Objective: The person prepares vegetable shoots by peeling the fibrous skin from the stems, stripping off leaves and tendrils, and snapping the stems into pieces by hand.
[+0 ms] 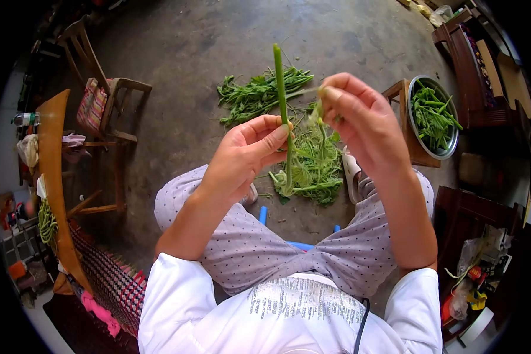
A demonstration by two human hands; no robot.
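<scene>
My left hand (236, 156) pinches a long green stem (280, 82) between thumb and fingers, and the stem stands nearly upright above my lap. To the right, my right hand (366, 121) is closed in a pinch on a thin pale peel strip (302, 92), which stretches towards the stem. Some wilted green bits hang just under those fingertips. On the floor below the hands lies a loose heap of pale leaves and peelings (315, 174). Beyond it is a pile of darker leafy stems (259, 97).
At the right, a metal bowl (452, 144) of green stems rests on a wooden stool (400, 97). A wooden chair (115, 97) stands at the left, near a wooden tabletop edge (56, 165). Blue seat legs (263, 215) show between my knees.
</scene>
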